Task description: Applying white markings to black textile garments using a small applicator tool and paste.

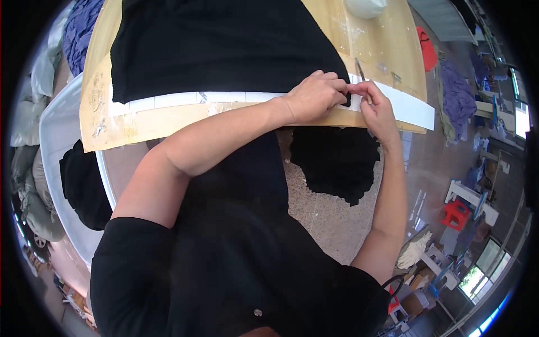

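Note:
A black piece of knit fabric (224,48) lies spread on the wooden table (112,126), its near edge along a white strip (179,100) with dark marks. My left hand (319,96) reaches across to the fabric's near right corner, fingers closed on it. Right beside it, my right hand (377,108) has its thumb and fingers bent together, the fingertips meeting those of the left. What the right fingers pinch is too small to tell. A thin, dark pointed tool (360,68) shows just beyond the right fingers; whether it is held or lying there is unclear.
Under the table edge hangs or lies more black fabric (337,163). At left stands a white tub (50,121) with a black bundle (84,185) inside. A white round object (366,7) is at the table's far side. Purple cloth (457,92) and a red stool (455,215) are off to the right.

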Tool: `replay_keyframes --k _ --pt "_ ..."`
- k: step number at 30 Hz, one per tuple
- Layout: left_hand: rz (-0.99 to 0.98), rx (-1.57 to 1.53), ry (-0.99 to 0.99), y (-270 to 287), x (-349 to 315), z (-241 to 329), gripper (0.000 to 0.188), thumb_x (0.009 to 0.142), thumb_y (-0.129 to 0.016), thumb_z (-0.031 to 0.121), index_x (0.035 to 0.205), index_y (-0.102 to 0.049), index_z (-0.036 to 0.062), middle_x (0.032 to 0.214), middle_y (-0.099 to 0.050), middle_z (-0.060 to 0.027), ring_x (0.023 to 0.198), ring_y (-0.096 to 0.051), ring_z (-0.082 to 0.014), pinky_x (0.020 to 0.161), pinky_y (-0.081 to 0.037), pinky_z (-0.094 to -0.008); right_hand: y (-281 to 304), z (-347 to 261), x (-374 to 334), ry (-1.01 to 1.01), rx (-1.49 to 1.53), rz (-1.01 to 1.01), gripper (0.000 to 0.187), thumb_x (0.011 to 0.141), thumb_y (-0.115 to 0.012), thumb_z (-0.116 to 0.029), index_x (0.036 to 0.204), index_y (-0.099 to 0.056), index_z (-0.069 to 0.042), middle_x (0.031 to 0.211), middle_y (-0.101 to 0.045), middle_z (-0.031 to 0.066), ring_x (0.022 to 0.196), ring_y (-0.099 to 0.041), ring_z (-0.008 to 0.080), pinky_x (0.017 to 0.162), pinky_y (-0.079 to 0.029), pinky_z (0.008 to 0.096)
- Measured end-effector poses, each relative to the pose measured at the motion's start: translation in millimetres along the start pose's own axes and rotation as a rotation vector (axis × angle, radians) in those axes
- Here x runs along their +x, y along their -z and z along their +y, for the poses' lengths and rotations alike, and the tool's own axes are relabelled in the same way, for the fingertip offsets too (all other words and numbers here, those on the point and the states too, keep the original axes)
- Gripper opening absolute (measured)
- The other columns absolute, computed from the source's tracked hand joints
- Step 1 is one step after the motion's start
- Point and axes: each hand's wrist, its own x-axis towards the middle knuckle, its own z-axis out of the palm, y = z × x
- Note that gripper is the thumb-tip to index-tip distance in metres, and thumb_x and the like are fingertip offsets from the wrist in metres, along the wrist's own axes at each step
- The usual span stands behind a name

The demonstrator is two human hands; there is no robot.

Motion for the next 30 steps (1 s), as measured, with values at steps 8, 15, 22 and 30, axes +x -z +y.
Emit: replay_keyframes --k 8,15,22,30 --pt "-0.067 0.118 -0.019 -8.0 4.3 5.9 0.021 0.067 -0.064 0.009 0.088 -0.068 0.0087 0.096 -0.060 -0.0002 0.089 -0.053 -0.0177 0.078 -0.041 -0.0325 7.3 0.5 1.3 0.112 -0.171 -0.025 0.026 0.076 -0.044 0.008 0.096 -0.058 -0.002 0.094 -0.065 0.0087 0.088 -0.062 0.0244 0.097 -0.040 0.0365" --pt "-0.209 0.566 0.092 -18.6 -14.2 63.7 0.068 0.077 -0.060 0.048 0.122 -0.053 -0.0017 0.131 -0.045 -0.0191 0.123 -0.038 -0.0341 0.097 -0.029 -0.0612 6.2 -9.6 2.5 0.180 -0.356 -0.032 0.030 0.080 -0.046 0.005 0.106 -0.057 -0.005 0.098 -0.066 0.0075 0.094 -0.063 0.0272 0.109 -0.025 0.0471" --pt "-0.257 0.567 0.161 -22.8 -28.0 65.4 0.075 0.074 -0.063 0.050 0.130 -0.046 0.0046 0.139 -0.037 -0.0184 0.129 -0.031 -0.0368 0.099 -0.025 -0.0661 30.7 -38.2 54.6 0.117 -0.043 0.420 0.033 0.097 -0.047 -0.014 0.126 -0.052 -0.001 0.094 -0.061 0.0057 0.085 -0.058 0.0120 0.080 -0.047 0.0270" --pt "-0.220 0.609 0.124 -30.2 -29.8 67.7 0.054 0.084 -0.053 0.033 0.133 -0.045 0.0096 0.141 -0.034 -0.0166 0.129 -0.032 -0.0373 0.098 -0.026 -0.0672 77.1 22.7 205.4 -0.002 -0.454 0.434 0.023 0.089 -0.056 -0.019 0.090 -0.060 0.004 0.080 -0.064 0.0071 0.076 -0.059 0.0112 0.068 -0.046 0.0269"
